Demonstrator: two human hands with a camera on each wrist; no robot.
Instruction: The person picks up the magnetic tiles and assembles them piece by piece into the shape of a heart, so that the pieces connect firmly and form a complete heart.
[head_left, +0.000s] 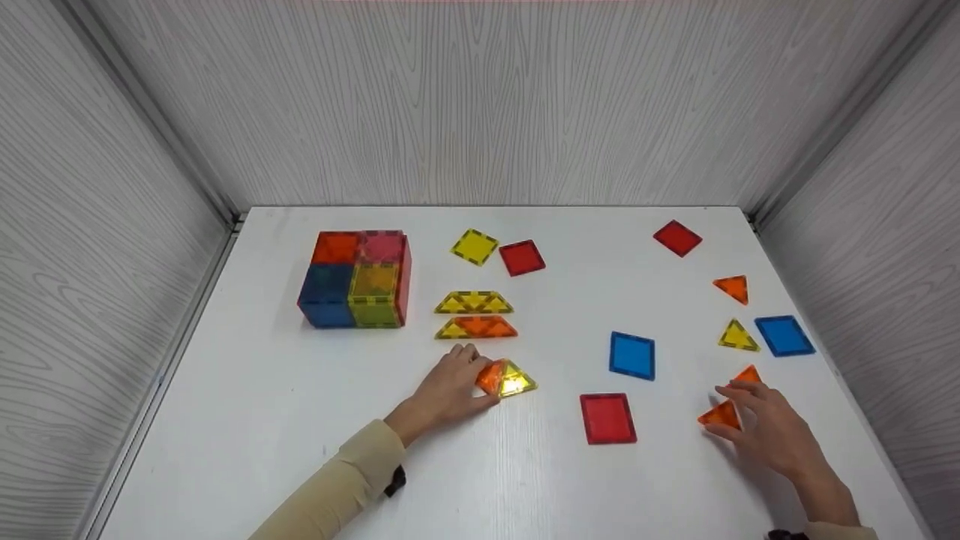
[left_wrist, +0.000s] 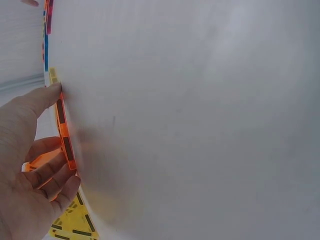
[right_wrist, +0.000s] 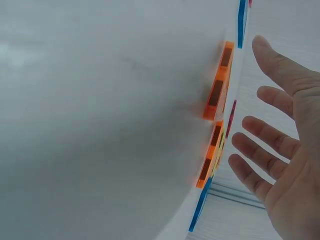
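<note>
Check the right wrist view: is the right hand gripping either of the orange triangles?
No, a visible gap separates the right hand from both orange triangles there.

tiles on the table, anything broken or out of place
Nothing stands out: the tile block looks intact, the left hand holds an undamaged-looking orange-and-yellow piece, and the loose squares merely lie at varied angles.

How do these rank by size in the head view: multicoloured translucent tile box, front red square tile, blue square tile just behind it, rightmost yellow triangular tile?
1. Multicoloured translucent tile box
2. Front red square tile, blue square tile: unsure; red looks larger but lies nearer the camera
3. Rightmost yellow triangular tile
</note>
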